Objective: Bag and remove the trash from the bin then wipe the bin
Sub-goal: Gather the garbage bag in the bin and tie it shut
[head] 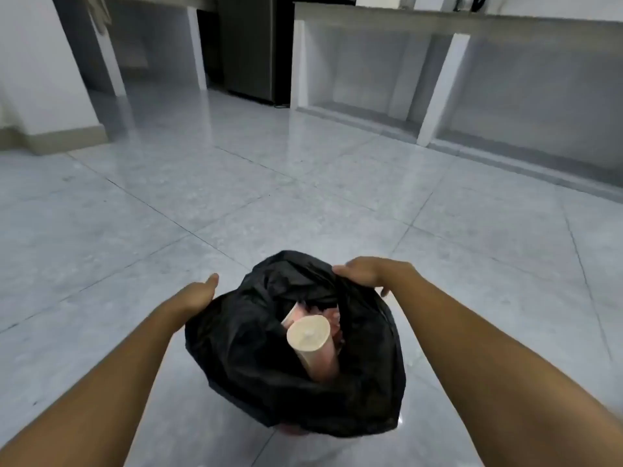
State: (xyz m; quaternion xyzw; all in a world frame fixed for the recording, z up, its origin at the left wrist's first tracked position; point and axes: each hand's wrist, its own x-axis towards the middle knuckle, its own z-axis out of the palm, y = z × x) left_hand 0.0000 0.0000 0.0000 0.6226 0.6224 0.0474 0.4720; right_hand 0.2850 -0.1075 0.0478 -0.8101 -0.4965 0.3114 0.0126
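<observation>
A black trash bag (pixel 256 372) stands on the floor just in front of me, its mouth open upward. Inside it a cream-coloured cylindrical container (pixel 312 342) leans among pink scraps of trash (pixel 332 315). My left hand (pixel 199 294) grips the bag's left rim, fingers tucked behind the plastic. My right hand (pixel 367 273) pinches the far right rim from above. A small pink patch (pixel 293 429) shows under the bag's bottom edge; whether it is the bin I cannot tell.
Glossy grey floor tiles (pixel 303 197) stretch ahead. White counter supports with open bays (pixel 435 89) line the back right, a dark appliance (pixel 253 48) stands at the back centre, and a white wall with a skirting (pixel 50 136) is on the left.
</observation>
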